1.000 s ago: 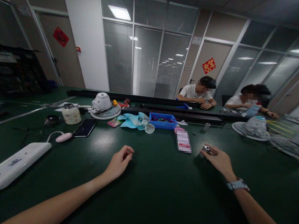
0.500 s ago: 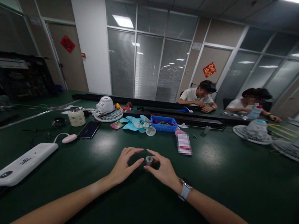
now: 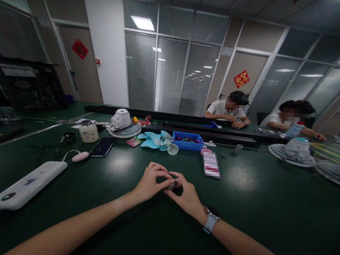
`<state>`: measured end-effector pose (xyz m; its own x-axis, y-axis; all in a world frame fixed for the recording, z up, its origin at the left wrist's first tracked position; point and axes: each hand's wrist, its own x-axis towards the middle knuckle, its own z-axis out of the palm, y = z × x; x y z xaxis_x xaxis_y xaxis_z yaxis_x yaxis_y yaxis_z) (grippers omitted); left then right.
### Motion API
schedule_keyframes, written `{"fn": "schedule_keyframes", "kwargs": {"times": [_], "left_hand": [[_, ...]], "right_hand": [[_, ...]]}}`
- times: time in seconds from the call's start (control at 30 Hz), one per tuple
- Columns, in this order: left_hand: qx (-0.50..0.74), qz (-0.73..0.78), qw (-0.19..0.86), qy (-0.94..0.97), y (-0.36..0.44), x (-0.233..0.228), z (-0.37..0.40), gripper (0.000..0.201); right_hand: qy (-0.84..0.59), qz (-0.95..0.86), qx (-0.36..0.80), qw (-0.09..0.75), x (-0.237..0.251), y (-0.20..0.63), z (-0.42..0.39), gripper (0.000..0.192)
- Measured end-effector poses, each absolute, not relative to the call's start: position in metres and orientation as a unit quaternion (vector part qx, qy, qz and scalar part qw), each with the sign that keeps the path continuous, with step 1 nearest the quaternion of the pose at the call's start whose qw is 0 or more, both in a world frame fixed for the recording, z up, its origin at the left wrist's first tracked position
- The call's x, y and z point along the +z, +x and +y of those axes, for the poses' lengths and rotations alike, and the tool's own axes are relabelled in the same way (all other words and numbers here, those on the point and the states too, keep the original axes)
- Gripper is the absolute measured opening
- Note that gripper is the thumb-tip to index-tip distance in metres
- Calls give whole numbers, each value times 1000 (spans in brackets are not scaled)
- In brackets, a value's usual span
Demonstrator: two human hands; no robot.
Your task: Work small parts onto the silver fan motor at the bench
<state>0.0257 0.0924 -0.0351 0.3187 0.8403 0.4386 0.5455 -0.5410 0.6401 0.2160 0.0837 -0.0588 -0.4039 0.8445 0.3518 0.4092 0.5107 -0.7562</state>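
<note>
Above the dark green table, in front of me, a small grey metal cylinder (image 3: 171,185), much like a small motor, sits between my hands. My right hand (image 3: 186,192) grips it from the right, thumb low on the near side and fingers behind. From the left, the thumb and forefinger of my left hand (image 3: 152,182) pinch at its top. The fingertips cover most of the cylinder, so its upper end is hidden. A watch (image 3: 212,213) is on my right wrist.
Ahead lie blue fan blades (image 3: 154,140), a blue bin (image 3: 188,141) with small parts, and a pink pixelated item (image 3: 212,164). To the left are a phone (image 3: 102,147), a jar (image 3: 88,132) and a white device (image 3: 26,185). Two people sit across the table.
My left hand has moved right, its thumb and forefinger closing onto the cylinder's top, which showed uncovered before. My right hand keeps its grip. The view has shifted slightly.
</note>
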Motion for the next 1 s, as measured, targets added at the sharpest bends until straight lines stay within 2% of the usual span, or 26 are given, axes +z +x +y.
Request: {"fn": "schedule_keyframes", "kwargs": {"times": [0.27,0.47,0.63,0.77,1.0], "left_hand": [[457,479,168,731,10,-41,89,21],[353,540,182,742,-7,-70,94,20],[299,550,173,761,-5,-71,93,24],[280,557,177,762,-4,-67,91,24],[273,546,179,771,-6,-68,93,28]], "right_hand": [[-415,-784,287,363,-58,217,83,64],[-423,-796,275,336,-55,216,79,51],[-440,-796,251,333,-52,223,82,47],[-487,-766,203,367,-42,270,94,46],[-672,-624,66,392,-50,411,125,55]]}}
